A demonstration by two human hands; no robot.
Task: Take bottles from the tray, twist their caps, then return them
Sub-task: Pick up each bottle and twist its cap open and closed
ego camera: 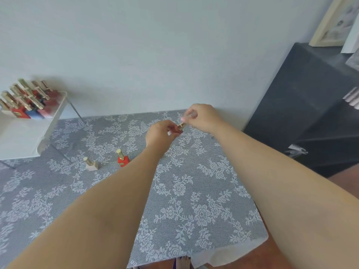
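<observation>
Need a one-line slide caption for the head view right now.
Both hands, left hand and right hand, twist a small bottle over the lace tablecloth; two bottles stand beside the white tray.

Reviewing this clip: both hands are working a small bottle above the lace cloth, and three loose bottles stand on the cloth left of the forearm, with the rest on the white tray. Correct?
Not quite: the head view shows two loose bottles on the lace cloth, not three, a beige bottle and a red bottle. The rest holds: the left hand and right hand work a small bottle, and the other bottles sit on the white tray.
</observation>
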